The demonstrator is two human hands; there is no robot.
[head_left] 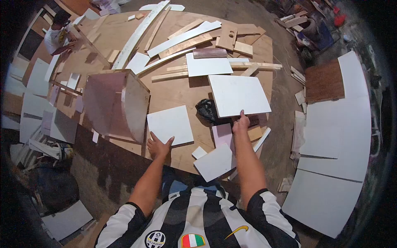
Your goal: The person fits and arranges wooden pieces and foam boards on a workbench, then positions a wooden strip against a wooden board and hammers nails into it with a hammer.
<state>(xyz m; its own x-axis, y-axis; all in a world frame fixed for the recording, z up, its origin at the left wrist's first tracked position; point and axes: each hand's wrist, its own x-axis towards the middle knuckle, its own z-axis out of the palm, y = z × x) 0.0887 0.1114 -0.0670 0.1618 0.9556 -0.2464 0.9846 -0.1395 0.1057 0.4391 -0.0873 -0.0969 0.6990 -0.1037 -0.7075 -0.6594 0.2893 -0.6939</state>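
1 cam, head-worn, wide fisheye: looks fwd & down over big brown plywood table [173, 93] from its near side, w/ black-and-white striped fabric shirt [196, 217] close up, table's far edge well off.

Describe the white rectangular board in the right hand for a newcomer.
Find the large brown wooden table, then the right hand at its near side. It grips the near edge of a white rectangular board. Unlike the white squarish board at the left hand, it partly hides a black plastic bag.
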